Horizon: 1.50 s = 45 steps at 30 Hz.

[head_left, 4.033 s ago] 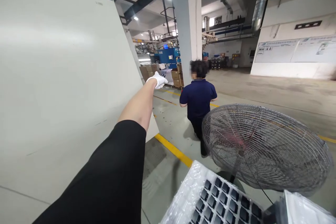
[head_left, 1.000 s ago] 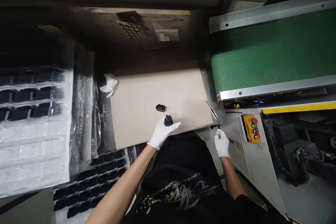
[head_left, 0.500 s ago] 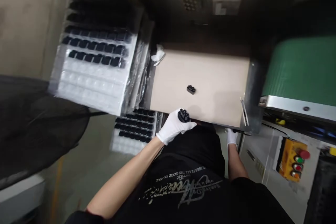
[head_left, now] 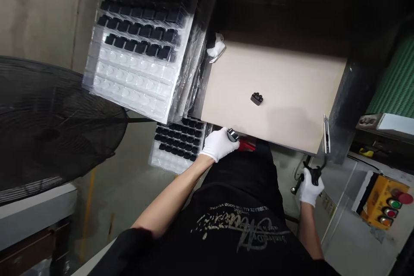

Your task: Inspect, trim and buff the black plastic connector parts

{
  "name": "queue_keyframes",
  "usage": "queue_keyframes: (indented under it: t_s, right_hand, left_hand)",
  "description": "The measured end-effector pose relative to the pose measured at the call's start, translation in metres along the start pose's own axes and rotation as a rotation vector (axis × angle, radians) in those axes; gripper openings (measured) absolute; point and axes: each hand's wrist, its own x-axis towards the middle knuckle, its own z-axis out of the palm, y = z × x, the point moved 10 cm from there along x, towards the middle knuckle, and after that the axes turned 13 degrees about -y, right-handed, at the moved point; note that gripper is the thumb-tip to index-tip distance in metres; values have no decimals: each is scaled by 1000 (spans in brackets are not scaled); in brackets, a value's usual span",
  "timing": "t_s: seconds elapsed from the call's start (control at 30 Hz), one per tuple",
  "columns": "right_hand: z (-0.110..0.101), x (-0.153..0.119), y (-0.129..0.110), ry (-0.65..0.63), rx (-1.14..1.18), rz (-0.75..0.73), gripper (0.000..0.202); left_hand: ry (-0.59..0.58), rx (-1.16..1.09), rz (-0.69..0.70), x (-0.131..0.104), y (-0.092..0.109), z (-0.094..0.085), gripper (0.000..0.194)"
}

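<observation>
Near the front edge of the beige board (head_left: pixel 284 69), my left hand (head_left: pixel 218 144), in a white glove, is closed around a small black part (head_left: pixel 232 135) whose shiny face catches the light. Another knobbed black part (head_left: pixel 257 98) lies on the board, apart from both hands. Off the board's front right corner, my gloved right hand (head_left: pixel 310 189) grips a black air blow gun (head_left: pixel 314 174). Its handle is partly hidden by the fingers.
Stacked clear trays (head_left: pixel 132 69) with rows of black parts stand at the left, with a lower tray (head_left: pixel 177 142) beneath. A crumpled white cloth (head_left: pixel 217 47), a white-and-black cutter-like tool (head_left: pixel 326 133), a caged fan (head_left: pixel 48 125), a green conveyor belt (head_left: pixel 394 82) and a yellow button box (head_left: pixel 383 202) surround the board.
My right hand has come up from below the board's edge, showing the air blow gun. The part in my left hand has turned from knobs up to a shiny face. The view has shifted.
</observation>
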Motion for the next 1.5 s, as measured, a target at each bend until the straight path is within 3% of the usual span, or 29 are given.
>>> queue_keyframes:
  t_s: [0.1, 0.27, 0.33, 0.47, 0.57, 0.67, 0.83, 1.0, 1.13, 1.33, 1.5]
  right_hand:
    - [38, -37, -42, -344, -303, -63, 48]
    - [149, -105, -134, -828, -679, -285, 37]
    - [184, -127, -159, -892, -901, -257, 39]
    - [235, -166, -202, -822, -1306, -315, 41]
    - [262, -188, -209, -866, -1292, -322, 40]
    - [275, -198, -203, -986, -1184, -271, 39]
    - [289, -204, -214, -1215, -991, -248, 42]
    - [293, -192, -247, -1169, -1033, -281, 46]
    - [296, -198, -257, -1191, -1063, -306, 44]
    - [284, -188, -258, -1120, -1129, -327, 36]
    - [271, -179, -251, -1110, -1040, -355, 31]
  left_hand:
    - [42, 93, 33, 13, -33, 7, 35]
    - [36, 187, 159, 28, -90, 27, 23]
    - [35, 126, 156, 32, -119, 32, 28]
    - [-14, -51, 141, 47, -180, 42, 32]
    - [-93, -218, 163, 59, -231, 48, 38]
    - [-290, -424, 305, 60, -266, 63, 29]
    - [-648, -771, 650, 28, -268, 84, 34]
    - [-738, -852, 760, 12, -252, 80, 29]
    - [-624, -673, 714, 10, -240, 64, 30]
    - [-155, -207, 489, 10, -239, 24, 33]
    - [-45, 3, 371, 10, -234, 22, 36]
